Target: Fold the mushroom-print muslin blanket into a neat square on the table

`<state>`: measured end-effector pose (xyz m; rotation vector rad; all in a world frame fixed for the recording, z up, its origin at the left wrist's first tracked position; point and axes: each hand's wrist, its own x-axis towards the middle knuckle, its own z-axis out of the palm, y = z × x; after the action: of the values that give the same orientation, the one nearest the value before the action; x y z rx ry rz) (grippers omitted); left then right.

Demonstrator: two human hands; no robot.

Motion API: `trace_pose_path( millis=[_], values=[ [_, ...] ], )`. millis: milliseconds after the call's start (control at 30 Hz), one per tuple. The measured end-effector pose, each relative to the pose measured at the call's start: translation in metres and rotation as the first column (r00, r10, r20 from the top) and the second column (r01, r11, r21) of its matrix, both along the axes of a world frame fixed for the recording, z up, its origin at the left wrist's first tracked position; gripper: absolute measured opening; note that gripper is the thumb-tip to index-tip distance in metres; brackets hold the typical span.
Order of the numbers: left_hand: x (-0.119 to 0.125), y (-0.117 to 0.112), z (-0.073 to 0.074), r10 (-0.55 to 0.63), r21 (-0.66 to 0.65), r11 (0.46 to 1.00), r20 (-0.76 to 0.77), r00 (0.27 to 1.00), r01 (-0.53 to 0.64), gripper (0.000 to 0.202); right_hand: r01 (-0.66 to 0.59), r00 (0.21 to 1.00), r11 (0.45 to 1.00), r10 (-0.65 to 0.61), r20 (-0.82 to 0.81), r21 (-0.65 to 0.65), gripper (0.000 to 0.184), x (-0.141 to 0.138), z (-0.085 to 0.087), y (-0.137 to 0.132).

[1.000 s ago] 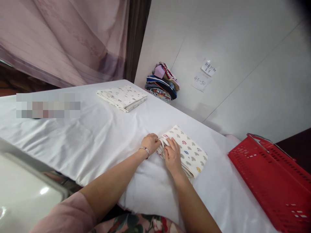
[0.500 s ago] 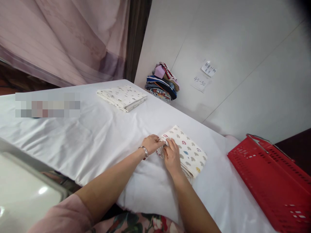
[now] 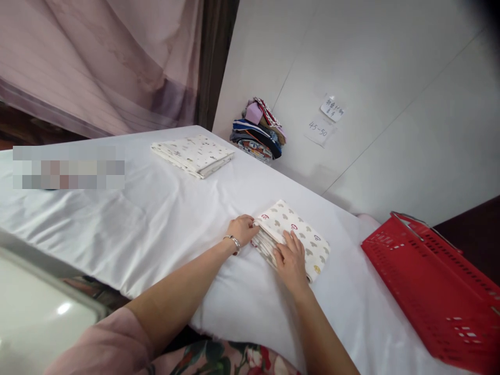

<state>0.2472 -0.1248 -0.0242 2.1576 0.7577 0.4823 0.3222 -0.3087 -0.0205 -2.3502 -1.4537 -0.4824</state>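
Observation:
A folded white cloth with heart prints [image 3: 299,232] lies on the white-covered table [image 3: 156,219] in front of me. My left hand [image 3: 242,229], a bracelet on its wrist, pinches the cloth's near-left corner with closed fingers. My right hand [image 3: 291,260] lies flat on the cloth's near edge with fingers stretched out, pressing it down.
A second folded patterned cloth [image 3: 194,154] lies at the table's far side. A stack of colourful folded clothes [image 3: 258,130] sits against the wall. A red plastic basket [image 3: 433,297] stands at the right. Paper notes [image 3: 326,117] are stuck on the wall.
My right hand has slid right along the cloth's near edge and flattened. The left hand stays at the corner. The view has shifted slightly.

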Motion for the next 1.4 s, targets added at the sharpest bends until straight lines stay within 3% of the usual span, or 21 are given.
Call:
trace_pose_path(
  millis=[333, 567, 867, 1200, 1400],
  values=[
    [0.002, 0.0, -0.008, 0.025, -0.103, 0.995, 0.177, 0.984, -0.006, 0.024, 0.017, 1.0, 0.995, -0.018, -0.008, -0.097, 0.025, 0.001, 0.005, 0.006],
    [0.003, 0.0, -0.009, 0.029, -0.151, 0.989, 0.206, 0.978, 0.002, 0.026, -0.009, 1.0, 0.982, 0.009, 0.0, -0.191, 0.023, 0.002, 0.015, 0.011],
    [0.003, 0.0, -0.008, 0.024, -0.13, 0.992, 0.169, 0.985, -0.002, 0.025, -0.097, 0.995, 0.992, 0.094, -0.038, -0.085, 0.027, 0.007, 0.011, 0.012],
    [0.001, -0.006, -0.011, -0.077, 0.076, 0.994, 0.071, 0.994, 0.072, 0.027, -0.097, 0.993, 0.992, 0.091, -0.081, -0.079, 0.019, 0.01, 0.006, 0.012],
    [0.002, -0.007, -0.006, -0.044, -0.02, 0.999, 0.09, 0.995, 0.046, 0.02, -0.106, 0.993, 0.994, 0.105, -0.056, -0.03, 0.026, 0.01, 0.003, 0.013]
  ],
)
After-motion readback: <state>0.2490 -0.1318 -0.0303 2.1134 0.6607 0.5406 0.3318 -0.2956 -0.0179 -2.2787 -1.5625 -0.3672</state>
